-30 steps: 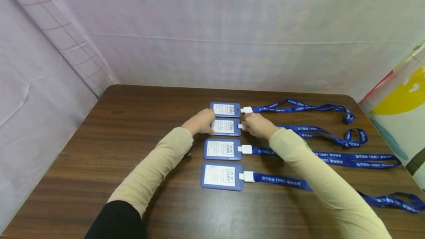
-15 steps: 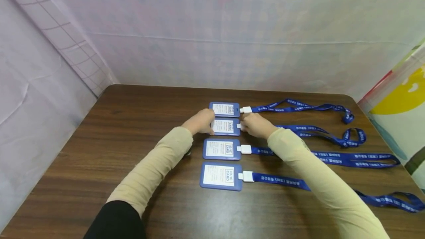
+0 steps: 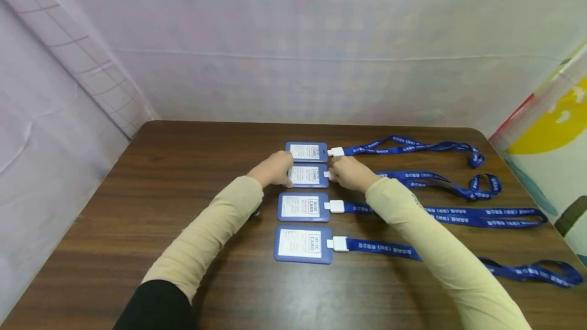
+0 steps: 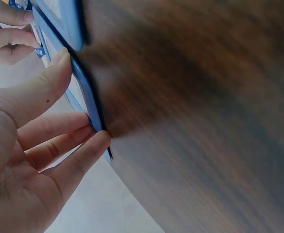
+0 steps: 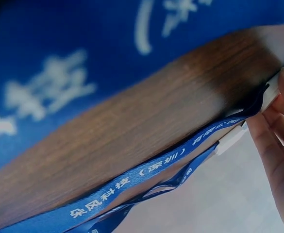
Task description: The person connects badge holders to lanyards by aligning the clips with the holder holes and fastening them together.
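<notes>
Blue ID badge holders with white cards lie in a column on the table, each joined by a white clip to a blue printed lanyard. My left hand (image 3: 271, 168) grips the left end of the second badge holder from the back (image 3: 310, 176). In the left wrist view, the thumb (image 4: 59, 68) lies on one long edge of this badge holder (image 4: 91, 99) and the fingers on the opposite side. My right hand (image 3: 353, 173) pinches the same badge's white clip (image 5: 272, 94) between thumb and fingers. Its blue lanyard (image 5: 149, 170) trails off to the right; the hand partly hides the clip.
The farthest badge holder (image 3: 306, 152) lies just behind the held one. Nearer me are a third badge holder (image 3: 303, 207) and the nearest badge holder (image 3: 303, 245); my right sleeve (image 3: 440, 243) passes over their lanyards. A pale cloth (image 3: 293, 55) hangs behind the brown table (image 3: 183, 157).
The head view has shifted slightly, so everything appears a little farther left. Both hands keep their hold on the same badge holder and clip, with no clear movement on the table.
</notes>
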### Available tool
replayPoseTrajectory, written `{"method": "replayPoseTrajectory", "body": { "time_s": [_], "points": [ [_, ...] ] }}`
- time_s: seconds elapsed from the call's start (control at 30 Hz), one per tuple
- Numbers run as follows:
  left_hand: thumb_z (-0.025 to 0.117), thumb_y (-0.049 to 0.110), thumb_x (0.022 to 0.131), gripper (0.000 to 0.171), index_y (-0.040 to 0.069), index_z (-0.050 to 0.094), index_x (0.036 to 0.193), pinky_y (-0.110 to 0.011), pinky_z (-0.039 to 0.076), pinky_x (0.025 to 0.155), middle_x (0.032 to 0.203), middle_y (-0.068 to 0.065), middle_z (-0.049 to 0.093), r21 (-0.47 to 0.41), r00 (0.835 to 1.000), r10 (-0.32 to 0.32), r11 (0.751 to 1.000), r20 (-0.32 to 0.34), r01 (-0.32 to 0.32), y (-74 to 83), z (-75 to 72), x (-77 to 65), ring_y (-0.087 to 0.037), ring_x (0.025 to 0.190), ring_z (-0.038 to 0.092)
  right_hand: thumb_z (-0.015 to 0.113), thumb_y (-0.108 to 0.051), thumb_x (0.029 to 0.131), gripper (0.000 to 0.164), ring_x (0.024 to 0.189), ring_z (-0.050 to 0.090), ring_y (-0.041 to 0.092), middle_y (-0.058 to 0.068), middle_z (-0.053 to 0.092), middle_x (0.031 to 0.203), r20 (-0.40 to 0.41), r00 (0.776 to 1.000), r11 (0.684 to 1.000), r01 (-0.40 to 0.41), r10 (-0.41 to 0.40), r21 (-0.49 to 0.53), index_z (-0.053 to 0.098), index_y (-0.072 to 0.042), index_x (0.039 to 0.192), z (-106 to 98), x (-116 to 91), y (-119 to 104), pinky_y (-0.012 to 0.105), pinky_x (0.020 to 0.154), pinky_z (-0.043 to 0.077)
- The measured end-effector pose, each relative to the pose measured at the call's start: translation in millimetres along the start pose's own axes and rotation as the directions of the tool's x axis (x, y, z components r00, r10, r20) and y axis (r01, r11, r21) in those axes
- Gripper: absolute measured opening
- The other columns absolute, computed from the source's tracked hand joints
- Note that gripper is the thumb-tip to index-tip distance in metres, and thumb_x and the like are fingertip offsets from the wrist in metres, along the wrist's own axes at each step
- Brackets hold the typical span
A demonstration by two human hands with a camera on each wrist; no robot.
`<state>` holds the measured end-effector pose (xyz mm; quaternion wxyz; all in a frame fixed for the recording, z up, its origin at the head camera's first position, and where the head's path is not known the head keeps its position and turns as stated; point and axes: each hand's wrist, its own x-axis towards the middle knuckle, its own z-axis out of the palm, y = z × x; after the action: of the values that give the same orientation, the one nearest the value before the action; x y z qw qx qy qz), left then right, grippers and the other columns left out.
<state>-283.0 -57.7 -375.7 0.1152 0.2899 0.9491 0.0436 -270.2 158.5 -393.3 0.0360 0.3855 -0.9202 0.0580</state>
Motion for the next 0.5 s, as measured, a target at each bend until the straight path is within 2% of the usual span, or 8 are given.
{"method": "replayPoseTrajectory", "body": {
  "time_s": [0.23, 0.5],
  "points": [
    [0.082, 0.021, 0.065, 0.029, 0.003, 0.060, 0.069, -0.031, 0.046, 0.073, 0.084, -0.008, 0.054, -0.053, 1.000, -0.016, 0.998, -0.007, 0.016, -4.0, -0.8, -0.8, -0.019, 0.077, 0.050, 0.066, -0.004, 0.078, 0.010, 0.061, 0.055, 0.022, 0.010, 0.056, 0.071, 0.008, 1.000, 1.000, -0.004, 0.004, 0.004, 0.063, -0.001, 0.069, -1.7, 2.3, -1.3, 0.032, 0.058, 0.050],
    [0.082, 0.020, 0.065, 0.028, 0.002, 0.060, 0.066, -0.029, 0.044, 0.065, 0.080, -0.006, 0.052, -0.097, 1.000, 0.006, 0.995, -0.002, -0.006, -5.1, -2.2, -0.1, -0.017, 0.071, 0.045, 0.066, -0.002, 0.076, 0.012, 0.062, 0.053, 0.022, 0.008, 0.053, 0.069, -0.027, 0.998, 0.999, 0.050, -0.050, 0.006, 0.059, -0.005, 0.067, 2.0, -1.5, 2.2, 0.033, 0.057, 0.048]
  ]
}}
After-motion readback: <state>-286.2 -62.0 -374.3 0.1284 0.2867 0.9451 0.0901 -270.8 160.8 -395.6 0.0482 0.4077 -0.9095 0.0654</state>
